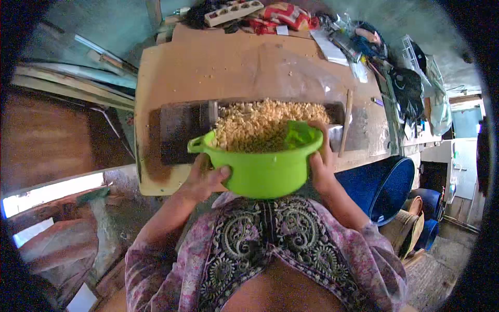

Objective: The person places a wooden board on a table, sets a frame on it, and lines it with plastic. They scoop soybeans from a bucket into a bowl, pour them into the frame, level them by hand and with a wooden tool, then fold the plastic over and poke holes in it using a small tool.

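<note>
A bright green plastic basin (260,171) with loop handles is held up in front of my chest, tilted over the table's near side. My left hand (205,179) grips its left side below the handle, thumb on the outer wall. On the opposite side my right hand (321,158) grips the rim and wall. Small pale yellow pieces (270,114), of a kind I cannot make out, are heaped at and beyond the basin's far rim. Where the basin's contents end and the heap behind begins is hard to tell.
Beneath is a brown-topped table (208,67) with a dark recessed tray (182,127) and a wooden stick (345,122). A power strip (234,13), red cloth (283,15) and black bag (408,91) lie along its edges. A blue barrel (382,184) stands at the right.
</note>
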`<state>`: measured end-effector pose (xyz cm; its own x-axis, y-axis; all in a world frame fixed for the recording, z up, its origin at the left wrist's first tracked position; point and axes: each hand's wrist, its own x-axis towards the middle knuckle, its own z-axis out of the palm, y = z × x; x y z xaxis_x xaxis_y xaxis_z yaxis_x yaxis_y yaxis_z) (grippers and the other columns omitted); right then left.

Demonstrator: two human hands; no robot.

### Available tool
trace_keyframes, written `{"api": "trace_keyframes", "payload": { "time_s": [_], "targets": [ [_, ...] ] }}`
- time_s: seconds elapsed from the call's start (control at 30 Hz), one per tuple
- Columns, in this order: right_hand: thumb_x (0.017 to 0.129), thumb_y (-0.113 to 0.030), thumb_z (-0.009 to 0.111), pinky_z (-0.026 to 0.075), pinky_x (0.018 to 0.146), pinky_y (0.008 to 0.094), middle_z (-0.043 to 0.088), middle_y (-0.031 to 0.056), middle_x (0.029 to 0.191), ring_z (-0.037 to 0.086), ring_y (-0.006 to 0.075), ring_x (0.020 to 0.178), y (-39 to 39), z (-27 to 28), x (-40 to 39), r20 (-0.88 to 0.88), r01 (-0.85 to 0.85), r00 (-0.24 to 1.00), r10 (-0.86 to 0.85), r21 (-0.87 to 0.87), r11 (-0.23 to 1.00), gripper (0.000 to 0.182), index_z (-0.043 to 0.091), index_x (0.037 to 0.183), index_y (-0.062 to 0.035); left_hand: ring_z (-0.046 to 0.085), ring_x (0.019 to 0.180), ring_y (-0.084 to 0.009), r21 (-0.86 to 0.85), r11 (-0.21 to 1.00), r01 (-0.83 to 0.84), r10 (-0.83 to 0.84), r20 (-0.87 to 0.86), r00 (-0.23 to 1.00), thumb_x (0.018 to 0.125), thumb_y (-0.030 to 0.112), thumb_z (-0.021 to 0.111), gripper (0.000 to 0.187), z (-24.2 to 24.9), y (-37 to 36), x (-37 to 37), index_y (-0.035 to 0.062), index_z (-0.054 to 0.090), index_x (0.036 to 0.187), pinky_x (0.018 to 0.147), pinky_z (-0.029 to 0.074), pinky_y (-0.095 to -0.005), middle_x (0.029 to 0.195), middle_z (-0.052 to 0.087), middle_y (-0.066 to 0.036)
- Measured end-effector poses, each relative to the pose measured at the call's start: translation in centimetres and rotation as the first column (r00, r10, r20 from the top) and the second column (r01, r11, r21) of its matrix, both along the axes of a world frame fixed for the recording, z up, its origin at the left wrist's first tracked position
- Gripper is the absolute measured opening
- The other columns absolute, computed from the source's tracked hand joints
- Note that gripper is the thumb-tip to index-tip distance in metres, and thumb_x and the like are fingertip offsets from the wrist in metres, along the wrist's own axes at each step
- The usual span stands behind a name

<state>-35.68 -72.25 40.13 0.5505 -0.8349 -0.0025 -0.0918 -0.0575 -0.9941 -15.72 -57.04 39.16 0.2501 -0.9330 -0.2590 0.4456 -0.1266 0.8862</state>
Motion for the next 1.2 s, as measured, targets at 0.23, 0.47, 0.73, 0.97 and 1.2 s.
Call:
{"api": "trace_keyframes", "payload": {
  "time_s": [0.23, 0.47, 0.73, 0.97, 1.2],
  "targets": [
    [0.071, -0.056, 0.053, 0.034, 0.086, 0.0326, 0.044, 0.0153, 0.108, 0.044, 0.0221, 0.097, 0.7, -1.0, -1.5, 0.096, 0.020, 0.995, -0.020, -0.003, 1.000, 0.083, 0.020, 0.123, -0.0010, 0.048, 0.100, -0.0188, 0.032, 0.989, 0.148, -0.143, -0.111, 0.983, 0.070, 0.032, 0.066, 0.065, 0.3, -1.3, -0.4, 0.0003, 0.035, 0.118, 0.087, 0.038, -0.0329, 0.107, 0.050, -0.009],
    [0.072, -0.045, 0.053, 0.034, 0.084, 0.0319, 0.041, 0.0116, 0.104, 0.042, 0.0198, 0.096, -1.9, -0.9, -5.6, 0.118, 0.128, 0.985, -0.124, -0.022, 0.992, 0.068, 0.028, 0.118, -0.0020, 0.052, 0.093, -0.0178, -0.003, 0.971, 0.239, -0.237, -0.160, 0.958, 0.072, 0.029, 0.064, 0.050, 0.0, -6.0, -3.7, -0.0002, 0.046, 0.109, 0.082, 0.041, -0.0305, 0.101, 0.054, -0.010],
    [0.071, -0.045, 0.055, 0.035, 0.086, 0.0323, 0.041, 0.0134, 0.110, 0.043, 0.0213, 0.100, -3.4, -1.5, -9.4, 0.155, 0.153, 0.976, -0.153, 0.016, 0.988, 0.073, 0.024, 0.121, -0.0027, 0.052, 0.093, -0.0173, 0.016, 0.952, 0.306, -0.306, -0.001, 0.952, 0.072, 0.026, 0.064, 0.052, 0.1, -8.1, -6.6, 0.0000, 0.044, 0.112, 0.082, 0.041, -0.0299, 0.100, 0.055, -0.009],
    [0.047, -0.032, 0.080, 0.037, 0.087, 0.0361, 0.041, 0.0145, 0.113, 0.044, 0.0232, 0.103, -6.5, 0.9, -13.5, 0.296, 0.082, 0.951, -0.086, 0.024, 0.996, 0.077, 0.035, 0.106, -0.0081, 0.043, 0.108, -0.0239, -0.306, 0.934, 0.187, -0.344, -0.617, 0.708, 0.077, 0.045, 0.047, 0.064, -2.0, -8.9, -6.6, 0.0011, 0.035, 0.122, 0.092, 0.034, -0.0371, 0.117, 0.045, -0.014],
    [0.054, -0.012, 0.074, 0.034, 0.090, 0.0349, 0.039, 0.0100, 0.118, 0.040, 0.0235, 0.108, -12.4, 4.9, -14.2, -0.040, -0.251, 0.962, 0.272, -0.528, 0.811, 0.071, 0.036, 0.114, -0.0068, 0.057, 0.084, -0.0219, -0.053, 0.982, 0.182, -0.188, -0.407, 0.894, 0.071, 0.028, 0.054, 0.054, 3.1, -13.5, -5.5, 0.0030, 0.038, 0.116, 0.071, 0.049, -0.0358, 0.098, 0.053, -0.013]
  ]
}}
